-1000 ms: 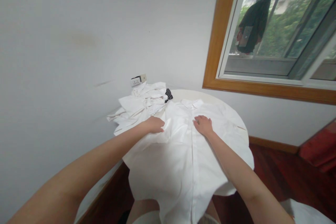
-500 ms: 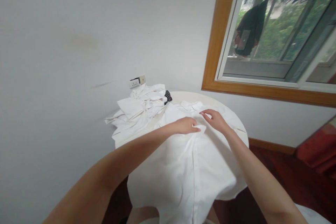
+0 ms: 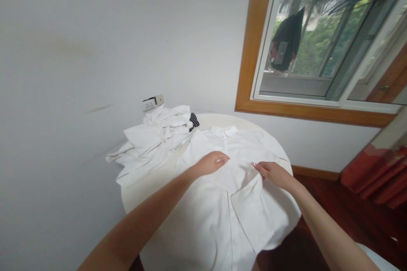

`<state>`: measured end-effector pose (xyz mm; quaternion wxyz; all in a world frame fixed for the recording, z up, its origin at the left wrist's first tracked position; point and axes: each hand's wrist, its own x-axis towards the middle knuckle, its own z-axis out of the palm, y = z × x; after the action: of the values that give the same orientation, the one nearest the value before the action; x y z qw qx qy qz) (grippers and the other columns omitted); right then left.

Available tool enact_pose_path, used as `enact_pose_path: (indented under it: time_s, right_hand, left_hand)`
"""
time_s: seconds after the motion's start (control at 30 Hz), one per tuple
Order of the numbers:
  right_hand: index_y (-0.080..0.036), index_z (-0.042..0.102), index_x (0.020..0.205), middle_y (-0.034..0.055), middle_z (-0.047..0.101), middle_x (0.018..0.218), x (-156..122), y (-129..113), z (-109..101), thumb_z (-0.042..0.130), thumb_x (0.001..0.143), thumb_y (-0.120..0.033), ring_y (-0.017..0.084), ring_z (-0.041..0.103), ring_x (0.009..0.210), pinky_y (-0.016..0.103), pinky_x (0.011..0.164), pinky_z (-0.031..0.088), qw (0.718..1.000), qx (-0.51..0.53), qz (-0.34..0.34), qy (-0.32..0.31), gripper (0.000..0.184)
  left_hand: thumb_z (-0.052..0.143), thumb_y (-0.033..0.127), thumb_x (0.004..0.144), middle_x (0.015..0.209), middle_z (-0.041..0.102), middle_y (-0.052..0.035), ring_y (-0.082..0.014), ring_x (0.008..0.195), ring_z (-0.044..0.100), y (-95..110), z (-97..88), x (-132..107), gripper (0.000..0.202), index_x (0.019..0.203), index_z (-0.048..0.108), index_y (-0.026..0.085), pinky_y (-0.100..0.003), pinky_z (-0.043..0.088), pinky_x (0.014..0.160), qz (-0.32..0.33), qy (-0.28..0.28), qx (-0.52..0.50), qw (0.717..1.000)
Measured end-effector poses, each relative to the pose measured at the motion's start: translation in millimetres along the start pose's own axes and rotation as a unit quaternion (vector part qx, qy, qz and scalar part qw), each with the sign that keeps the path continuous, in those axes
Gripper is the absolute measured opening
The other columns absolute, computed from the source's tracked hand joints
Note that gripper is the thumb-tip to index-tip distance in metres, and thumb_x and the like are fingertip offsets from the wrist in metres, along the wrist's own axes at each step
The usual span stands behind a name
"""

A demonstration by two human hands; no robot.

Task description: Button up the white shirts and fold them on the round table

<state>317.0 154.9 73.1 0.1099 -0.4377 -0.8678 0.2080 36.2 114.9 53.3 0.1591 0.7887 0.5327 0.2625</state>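
A white button shirt (image 3: 222,203) lies face down across a round white table (image 3: 143,186), collar at the far side and hem hanging over the near edge. My left hand (image 3: 211,163) rests flat on the shirt's middle, fingers stretched toward the right. My right hand (image 3: 273,173) is a little to the right and pinches the edge of a part of the shirt folded in over its back. The two hands are about a hand's width apart.
A heap of crumpled white clothes (image 3: 152,135) with a black striped piece (image 3: 193,120) sits at the table's far left by a wall socket (image 3: 151,102). A wood-framed window (image 3: 318,42) is at the right. Red fabric (image 3: 375,173) lies over the dark wooden floor.
Both hands have come nearer along the shirt. A side of the shirt now lies folded over the middle; my right hand moved right and down, holding its edge. The view turned right.
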Motion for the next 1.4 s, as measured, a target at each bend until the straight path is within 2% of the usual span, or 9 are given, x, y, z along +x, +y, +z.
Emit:
enact_pose_path:
  time_s: [0.1,0.17,0.37,0.5,0.67,0.8,0.97,1.23,1.4]
  right_hand:
    - [-0.019,0.059,0.066,0.006,0.065,0.069,2,-6,3,0.034,0.09,-0.057,0.018,0.057,0.065,0.027,0.06,0.035,0.998,-0.049,0.025,0.007,0.052]
    - [-0.018,0.058,0.064,0.0052,0.063,0.067,7,-5,1,0.046,0.085,-0.053,0.016,0.054,0.061,0.026,0.056,0.032,0.995,-0.088,0.028,-0.023,0.042]
    - [-0.016,0.055,0.062,0.0037,0.059,0.062,23,15,-17,0.055,0.078,-0.039,0.014,0.055,0.058,0.023,0.051,0.039,0.992,-0.001,0.014,-0.122,0.028]
    - [-0.015,0.061,0.07,0.0069,0.064,0.071,38,37,-27,0.059,0.074,-0.041,0.017,0.062,0.068,0.023,0.054,0.048,0.974,0.124,0.085,-0.172,0.027]
    - [-0.015,0.064,0.074,0.0072,0.067,0.068,57,55,-20,0.063,0.071,-0.038,0.015,0.063,0.065,0.023,0.059,0.05,0.961,0.141,0.153,-0.18,0.023]
    - [-0.014,0.063,0.066,0.0074,0.066,0.063,63,47,-13,0.055,0.078,-0.042,0.015,0.06,0.059,0.024,0.056,0.045,0.981,0.057,0.12,-0.141,0.031]
    - [-0.014,0.068,0.087,0.0109,0.07,0.083,59,27,-7,0.052,0.081,-0.053,0.022,0.063,0.075,0.027,0.063,0.041,0.992,-0.069,0.066,-0.082,0.042]
    - [-0.016,0.066,0.096,0.0116,0.069,0.099,50,25,12,0.05,0.082,-0.032,0.024,0.062,0.089,0.029,0.07,0.04,0.991,-0.13,0.018,-0.036,0.027]
    - [-0.016,0.068,0.092,0.0118,0.069,0.098,47,28,12,0.049,0.076,-0.024,0.026,0.063,0.09,0.031,0.074,0.041,0.992,-0.118,0.0,-0.034,0.025]
  left_hand:
    - [0.046,0.025,0.088,0.109,0.067,-0.0095,-0.0231,0.109,0.057,-39,-12.4,-10,0.025,0.101,0.067,0.018,-0.039,0.042,0.098,-0.079,0.077,0.23,0.967]
    - [0.045,0.024,0.088,0.11,0.066,-0.0124,-0.0253,0.11,0.056,-62,-16.2,-18,0.027,0.104,0.065,0.017,-0.041,0.043,0.096,-0.127,0.1,0.313,0.936]
    - [0.035,0.036,0.094,0.137,0.05,-0.0138,-0.0248,0.13,0.042,-105,-11.8,-32,0.044,0.129,0.053,0.017,-0.04,0.034,0.108,-0.172,0.117,0.352,0.913]
    - [0.034,0.04,0.093,0.14,0.047,-0.0152,-0.0288,0.132,0.039,-111,-7.2,-32,0.049,0.132,0.051,0.016,-0.044,0.034,0.107,-0.199,0.132,0.351,0.905]
    - [0.034,0.039,0.092,0.139,0.047,-0.0164,-0.0297,0.131,0.04,-107,-3.4,-30,0.048,0.131,0.051,0.015,-0.046,0.035,0.103,-0.22,0.142,0.365,0.893]
    - [0.037,0.036,0.091,0.126,0.056,-0.0181,-0.0317,0.12,0.047,-100,-10.8,-21,0.044,0.124,0.054,0.013,-0.047,0.04,0.095,-0.22,0.134,0.39,0.884]
    - [0.037,0.016,0.088,0.107,0.061,-0.0191,-0.0312,0.108,0.051,-105,-40.8,8,0.033,0.112,0.058,0.007,-0.044,0.041,0.086,-0.178,0.111,0.424,0.881]
    - [0.035,0.01,0.087,0.108,0.062,-0.012,-0.0224,0.11,0.049,-135,-79.4,59,0.034,0.11,0.06,0.016,-0.036,0.036,0.093,-0.069,0.042,0.426,0.901]
    - [0.047,0.01,0.077,0.087,0.067,-0.0137,-0.0238,0.099,0.055,-148,-90.9,83,0.023,0.086,0.068,0.016,-0.036,0.037,0.088,-0.076,-0.006,0.429,0.9]
